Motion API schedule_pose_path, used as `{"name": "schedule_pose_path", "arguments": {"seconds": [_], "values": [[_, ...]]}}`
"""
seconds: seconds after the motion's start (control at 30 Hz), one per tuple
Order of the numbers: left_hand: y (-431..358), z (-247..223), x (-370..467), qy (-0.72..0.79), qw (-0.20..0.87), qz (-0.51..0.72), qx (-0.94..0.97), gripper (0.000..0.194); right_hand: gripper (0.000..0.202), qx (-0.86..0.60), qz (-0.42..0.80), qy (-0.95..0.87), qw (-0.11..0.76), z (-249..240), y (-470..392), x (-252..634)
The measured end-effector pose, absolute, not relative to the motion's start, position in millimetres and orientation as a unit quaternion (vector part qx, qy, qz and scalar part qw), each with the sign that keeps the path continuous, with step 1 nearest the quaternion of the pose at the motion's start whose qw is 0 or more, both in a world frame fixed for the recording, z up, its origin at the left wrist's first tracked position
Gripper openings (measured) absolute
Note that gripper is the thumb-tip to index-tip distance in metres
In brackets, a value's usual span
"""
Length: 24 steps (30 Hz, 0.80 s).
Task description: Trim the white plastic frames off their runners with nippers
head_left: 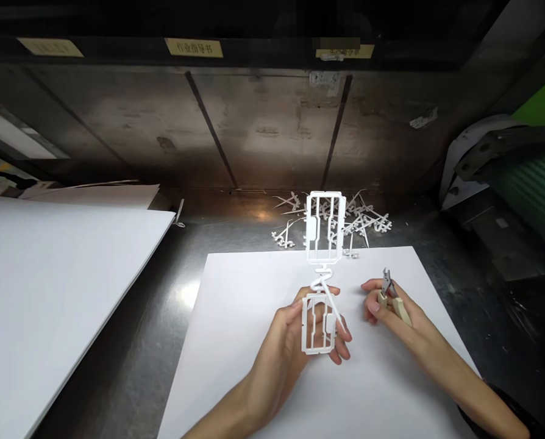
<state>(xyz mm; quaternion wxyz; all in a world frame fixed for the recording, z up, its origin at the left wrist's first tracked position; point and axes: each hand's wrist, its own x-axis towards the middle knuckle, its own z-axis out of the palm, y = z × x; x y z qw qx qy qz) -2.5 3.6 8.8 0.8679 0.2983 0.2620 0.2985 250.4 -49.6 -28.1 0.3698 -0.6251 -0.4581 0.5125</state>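
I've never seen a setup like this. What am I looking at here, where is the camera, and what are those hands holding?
There is no machine at work here, just a person's two bare hands. The one picture comes from a camera worn on the person's head, looking forward and down at a dark metal workbench.

The left hand holds up a white plastic frame, two grid-like panels joined by a thin stem. The right hand grips small cutters with pale handles, their jaws pointing up.

Both hands are over a white sheet. Behind it lies a pile of white plastic scraps. A larger white board lies on the left, and yellow labels hang on the back wall.
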Motion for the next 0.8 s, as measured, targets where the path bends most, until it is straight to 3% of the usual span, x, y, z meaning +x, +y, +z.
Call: {"name": "schedule_pose_path", "arguments": {"seconds": [0.2,0.33,0.5,0.8], "values": [[4.0,4.6,-1.4,0.281,0.865,0.289,0.299,0.058,0.035,-0.629,0.499,-0.462,0.377,-29.4,-52.1,251.6],[4.1,1.6,-1.4,0.300,0.857,0.262,0.327,0.062,0.032,-0.618,0.447,-0.470,0.444,-33.0,-53.7,253.2],[5.0,-0.8,-6.8,0.300,0.853,0.197,0.380,0.058,0.028,-0.521,0.489,-0.474,0.514,-30.9,-57.8,254.8],[8.5,7.2,-8.9,0.335,0.829,0.137,0.427,0.059,0.028,-0.449,0.504,-0.530,0.513,-31.4,-68.1,252.4]]}}
